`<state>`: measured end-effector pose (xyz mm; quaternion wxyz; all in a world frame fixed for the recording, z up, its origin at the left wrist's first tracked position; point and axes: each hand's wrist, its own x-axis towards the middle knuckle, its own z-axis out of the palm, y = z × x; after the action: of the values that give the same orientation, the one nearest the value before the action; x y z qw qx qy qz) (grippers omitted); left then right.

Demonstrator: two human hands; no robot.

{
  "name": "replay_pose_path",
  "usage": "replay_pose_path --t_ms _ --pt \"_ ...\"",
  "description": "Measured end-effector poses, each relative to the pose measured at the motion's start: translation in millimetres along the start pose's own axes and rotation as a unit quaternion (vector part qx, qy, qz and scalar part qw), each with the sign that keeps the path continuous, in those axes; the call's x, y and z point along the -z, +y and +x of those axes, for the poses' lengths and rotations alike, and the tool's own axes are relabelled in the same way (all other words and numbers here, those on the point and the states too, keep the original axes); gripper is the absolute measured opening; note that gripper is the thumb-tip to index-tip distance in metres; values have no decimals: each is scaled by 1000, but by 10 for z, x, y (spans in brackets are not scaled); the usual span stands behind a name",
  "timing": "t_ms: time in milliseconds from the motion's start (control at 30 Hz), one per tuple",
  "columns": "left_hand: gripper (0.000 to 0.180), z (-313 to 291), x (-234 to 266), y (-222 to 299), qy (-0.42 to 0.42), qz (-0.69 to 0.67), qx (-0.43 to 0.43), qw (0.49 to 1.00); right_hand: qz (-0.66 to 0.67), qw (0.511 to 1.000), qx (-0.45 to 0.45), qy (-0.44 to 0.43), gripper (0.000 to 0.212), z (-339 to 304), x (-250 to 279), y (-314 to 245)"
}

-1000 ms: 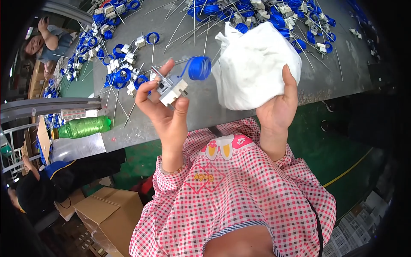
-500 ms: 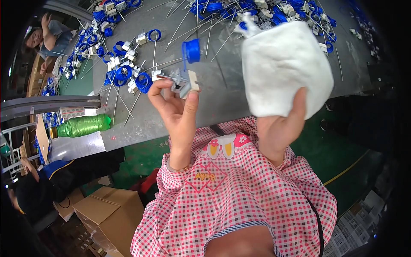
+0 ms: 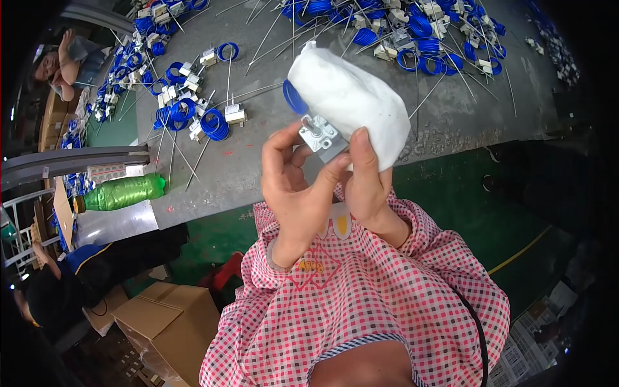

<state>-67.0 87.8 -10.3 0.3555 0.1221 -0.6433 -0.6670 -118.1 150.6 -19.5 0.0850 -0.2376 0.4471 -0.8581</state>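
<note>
My left hand (image 3: 293, 203) is closed on a capillary thermostat, its metal plate and shaft (image 3: 317, 132) turned upward. The thermostat's blue coil (image 3: 294, 98) stands out on the far side, partly behind a white cloth wad (image 3: 358, 97). Gripped in my right hand (image 3: 369, 184), this rounded, soft-looking wad lies against the thermostat and covers part of it. The fingertips of both hands almost meet at the thermostat's near edge. Beyond my left hand, one more thermostat (image 3: 235, 115) lies on the grey table, beside a small group with blue coils (image 3: 215, 125).
A large heap of thermostats (image 3: 422, 27) covers the table's far side, thin metal rods sticking out. At the left are a green bottle (image 3: 126, 192) and a metal rail (image 3: 77, 158). A cardboard box (image 3: 167, 313) stands below. Another person (image 3: 84, 58) is at far left.
The white wad has moved left and been brought against the thermostat. My left hand has shifted right and turned the thermostat so its metal plate shows. The two hands are now together.
</note>
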Motion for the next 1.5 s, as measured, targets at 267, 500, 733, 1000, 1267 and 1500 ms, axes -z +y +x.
replay_pose_path --t_ms 267,500,733,1000,1267,1500 --pt "48 15 -68 27 35 20 16 999 1 1000 2 13 38 23 5 -22" --pt "48 80 -14 -31 62 -10 18 998 -47 998 41 29 33 17 0 3" --pt "46 146 101 -51 73 -42 44 995 -70 997 0 40 42 -34 11 -17" --pt "47 216 312 -263 32 -188 69 979 109 977 -69 171 41 109 44 -199" --pt "51 161 221 -266 19 -181 50 982 -155 980 116 44 31 96 -49 -23" --pt "49 214 274 -291 49 -210 61 975 -253 956 139 -49 35 -22 24 36"
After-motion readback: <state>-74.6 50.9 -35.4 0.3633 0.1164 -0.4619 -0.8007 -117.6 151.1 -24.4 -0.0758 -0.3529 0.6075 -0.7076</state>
